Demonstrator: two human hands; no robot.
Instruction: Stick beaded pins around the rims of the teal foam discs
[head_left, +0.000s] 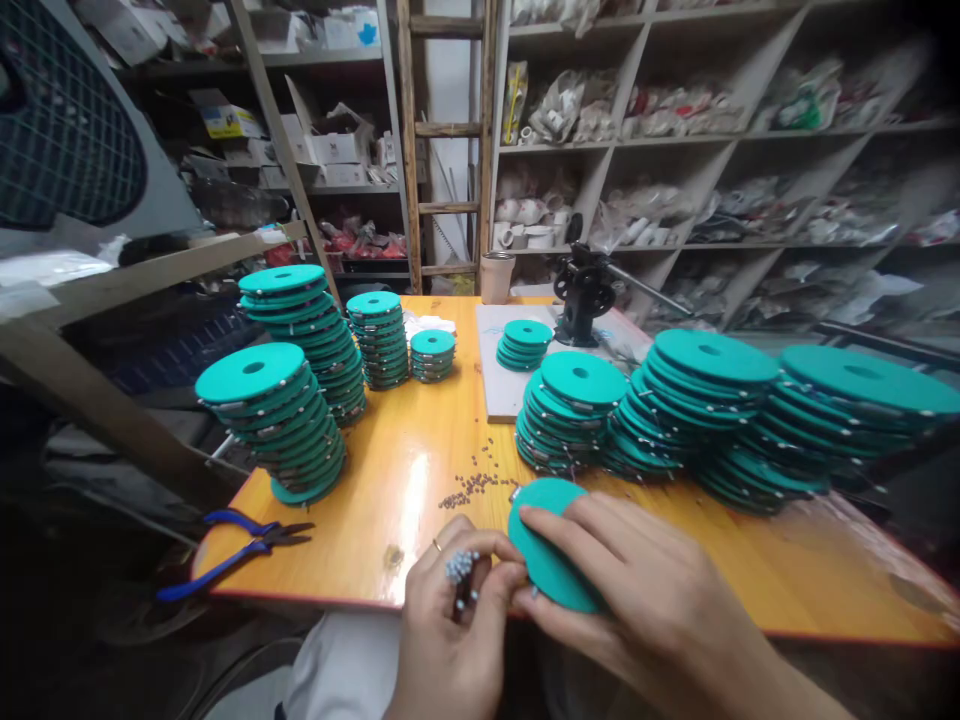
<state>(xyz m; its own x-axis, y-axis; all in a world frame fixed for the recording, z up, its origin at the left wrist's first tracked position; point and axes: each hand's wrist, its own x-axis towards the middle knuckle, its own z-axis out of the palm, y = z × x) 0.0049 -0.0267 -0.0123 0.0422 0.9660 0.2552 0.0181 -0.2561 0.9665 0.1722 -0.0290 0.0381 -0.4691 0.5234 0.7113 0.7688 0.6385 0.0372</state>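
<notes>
My right hand (630,570) grips a round teal spool (559,545), tilted on its edge near the front of the table, with fingers spread over its flat face. At the spool's left rim my left hand (457,610) is closed, thumb and forefinger pinched together. A bunch of thin pins with pale blue-grey heads (460,568) sticks out of the curled left fingers. What the pinching fingertips hold at the rim is too small to make out. Just beyond my hands, small dark brown beads (472,487) lie scattered on the yellow table (375,530).
Stacks of teal spools stand at left (270,420) and right (570,420). Blue-handled pliers (247,548) lie at the left front edge. A grey board (495,390) carries a small spool stack and a black hand press (581,290). Behind are a wooden ladder (448,130) and filled shelves (675,140).
</notes>
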